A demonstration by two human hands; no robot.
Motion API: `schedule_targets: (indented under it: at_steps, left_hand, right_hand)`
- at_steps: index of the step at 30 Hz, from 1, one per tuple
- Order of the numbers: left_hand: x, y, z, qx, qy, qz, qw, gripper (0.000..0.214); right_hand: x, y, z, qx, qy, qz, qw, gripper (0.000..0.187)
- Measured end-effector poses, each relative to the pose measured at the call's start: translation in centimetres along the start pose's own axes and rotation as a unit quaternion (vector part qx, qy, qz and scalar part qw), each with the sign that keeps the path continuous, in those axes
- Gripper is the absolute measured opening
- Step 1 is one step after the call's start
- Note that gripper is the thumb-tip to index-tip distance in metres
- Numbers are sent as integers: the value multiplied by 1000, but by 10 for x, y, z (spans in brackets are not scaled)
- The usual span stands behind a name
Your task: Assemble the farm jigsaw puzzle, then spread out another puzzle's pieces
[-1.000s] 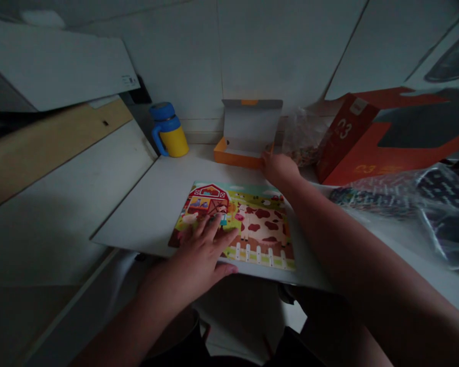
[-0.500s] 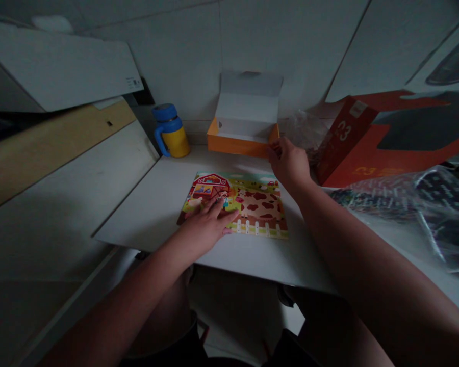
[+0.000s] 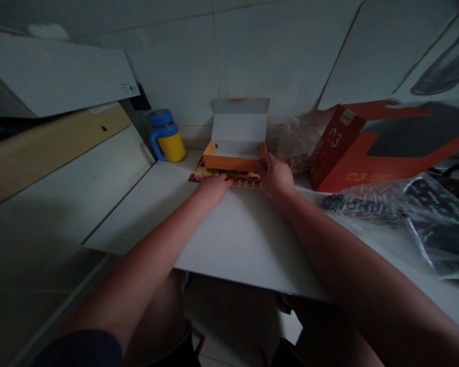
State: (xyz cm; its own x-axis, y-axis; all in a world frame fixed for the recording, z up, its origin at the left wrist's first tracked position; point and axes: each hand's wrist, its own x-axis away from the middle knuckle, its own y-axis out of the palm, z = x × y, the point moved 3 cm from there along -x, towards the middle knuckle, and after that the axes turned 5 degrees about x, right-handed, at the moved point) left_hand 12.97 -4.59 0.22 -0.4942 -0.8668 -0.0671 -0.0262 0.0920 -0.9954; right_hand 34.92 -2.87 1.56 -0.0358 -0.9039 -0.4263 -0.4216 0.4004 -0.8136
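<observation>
An orange box (image 3: pixel 233 162) with a white inside stands at the back of the white table, its lid raised toward the wall. My right hand (image 3: pixel 276 176) is closed on the box's front right corner. Under the box's front lies a farm picture sheet (image 3: pixel 248 183); its lower strip with a white fence shows, and the box covers most of the rest. My left hand (image 3: pixel 214 187) rests flat on the sheet's near edge, fingers stretched toward the box.
A blue and yellow mug (image 3: pixel 170 142) stands at the back left. On the right are a clear bag of small pieces (image 3: pixel 300 153), a red-orange box (image 3: pixel 340 148) and a crinkled plastic bag (image 3: pixel 382 204). White panels (image 3: pixel 72 76) lean at the left. The table's front edge (image 3: pixel 252 283) is near me.
The farm picture sheet has slid away from me, partly beneath the orange box, with my left hand on it. My right hand stays at the box's corner.
</observation>
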Motion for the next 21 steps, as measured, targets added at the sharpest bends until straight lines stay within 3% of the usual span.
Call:
schedule_targets:
  at_steps: [8,16,21]
  left_hand:
    - [-11,1,2,16,-53,62,996,30]
    - [-6,-4,-2,53,-58,86,993,22]
    - [-4,0,-12,101,-51,126,986,26]
  right_hand:
    - [-3,7,6,10,17,-24,1000,31]
    - [-8,16,10,39,41,-70,996,32]
    - [-4,9,1,47,39,-71,996,39]
